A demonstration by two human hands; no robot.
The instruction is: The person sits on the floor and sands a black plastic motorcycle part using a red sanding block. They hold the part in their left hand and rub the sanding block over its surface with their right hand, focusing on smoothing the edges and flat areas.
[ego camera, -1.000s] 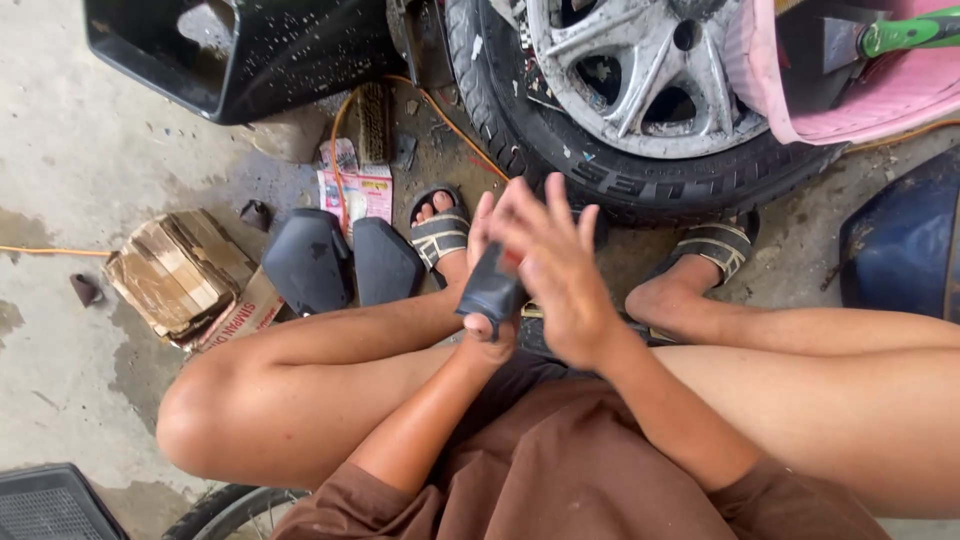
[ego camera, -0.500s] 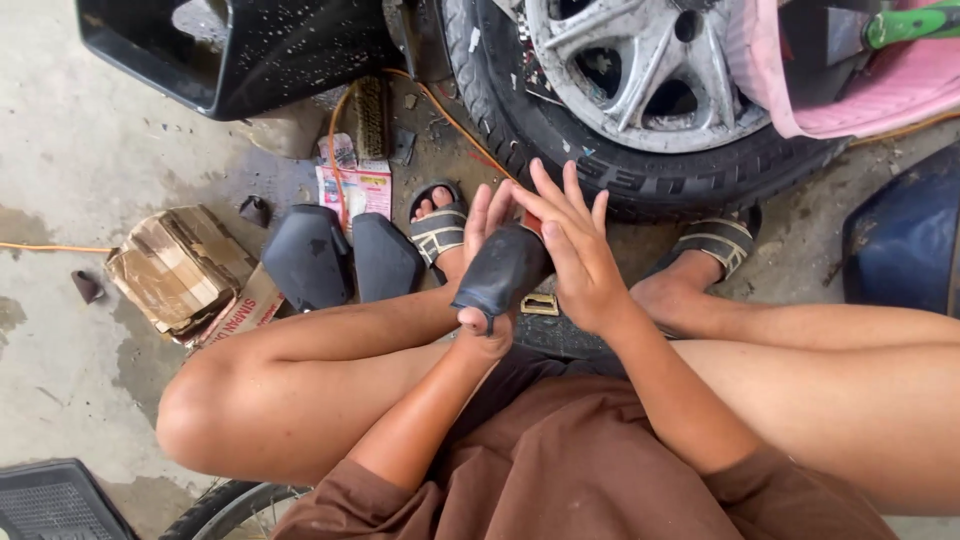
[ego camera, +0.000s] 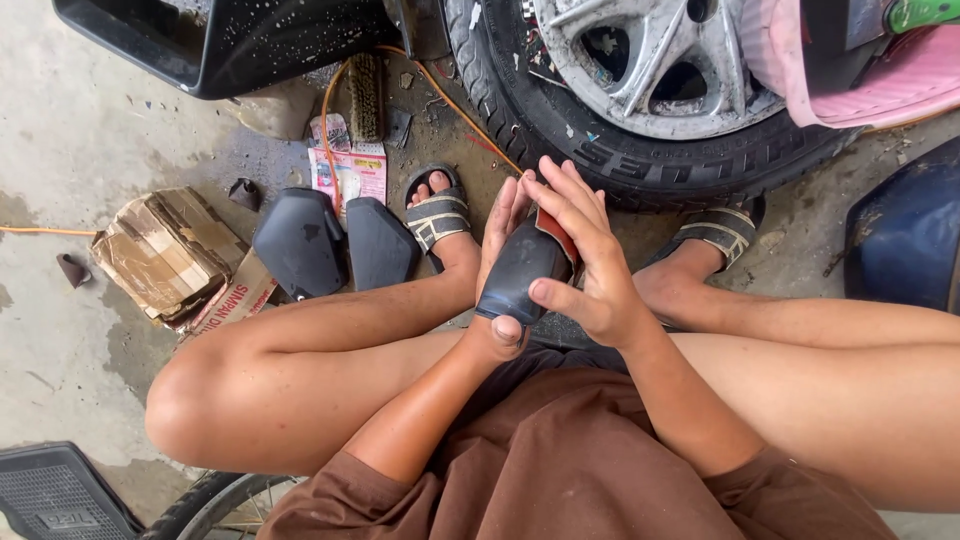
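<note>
I sit with knees bent in front of a wheel (ego camera: 640,110) with a black tyre and a silver rim. Between my palms is a small dark plastic cover piece (ego camera: 520,270) with a red edge. My left hand (ego camera: 498,250) cradles it from below and behind, thumb at its lower end. My right hand (ego camera: 585,255) lies across its right side, fingers spread and thumb pressed on its face. My sandalled feet (ego camera: 440,215) rest on the concrete below the tyre.
Two more dark plastic covers (ego camera: 300,245) lie on the floor to my left, beside a crumpled cardboard box (ego camera: 165,255) and a pink packet (ego camera: 345,170). An orange hose (ego camera: 330,100) and a brush (ego camera: 365,95) lie near a black panel (ego camera: 220,40). A blue body part (ego camera: 905,240) sits right.
My hands have turned the dark piece so its red edge shows, and my right fingers have closed closer over it. The view has shifted slightly towards the wheel.
</note>
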